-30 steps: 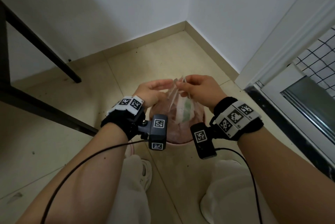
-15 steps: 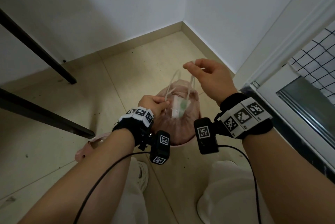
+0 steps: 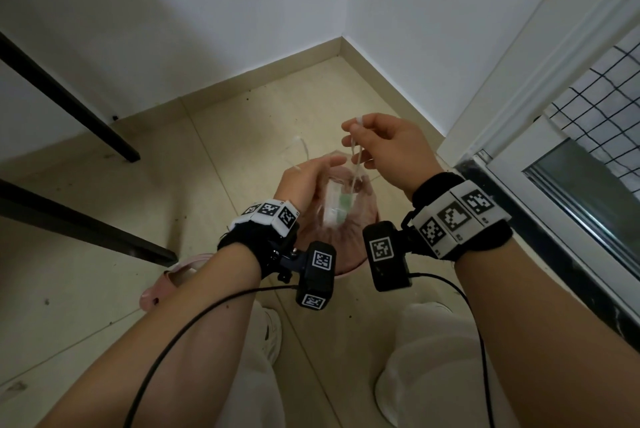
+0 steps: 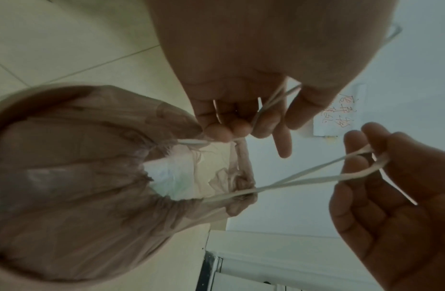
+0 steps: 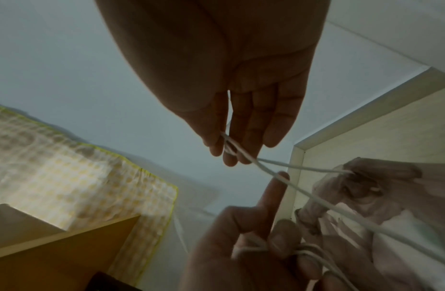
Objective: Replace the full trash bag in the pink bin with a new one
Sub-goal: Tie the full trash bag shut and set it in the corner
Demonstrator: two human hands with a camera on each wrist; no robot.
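A pinkish translucent trash bag point(image 3: 346, 220) point(image 4: 79, 187) sits in the pink bin point(image 3: 349, 272) between my feet, its mouth partly gathered, white and green rubbish showing inside. Two white drawstring loops come out of its hem. My right hand point(image 3: 384, 147) point(image 5: 231, 149) pinches one drawstring loop point(image 4: 303, 177) point(image 5: 303, 193) between thumb and fingers and holds it up above the bag. My left hand point(image 3: 308, 178) point(image 4: 231, 126), lower and left of the bag's mouth, has three fingers curled round the other drawstring loop point(image 4: 273, 102), with its forefinger stretched out.
The bin stands in a room corner with white walls and a beige skirting point(image 3: 381, 81). Black table legs point(image 3: 76, 109) run along the left. A sliding door frame point(image 3: 519, 213) is close on the right. A pink slipper point(image 3: 173, 275) lies left of the bin.
My left hand rose from beside the bag up to its mouth and now grips a drawstring loop. My right hand stayed raised with its loop; the view shifted slightly.
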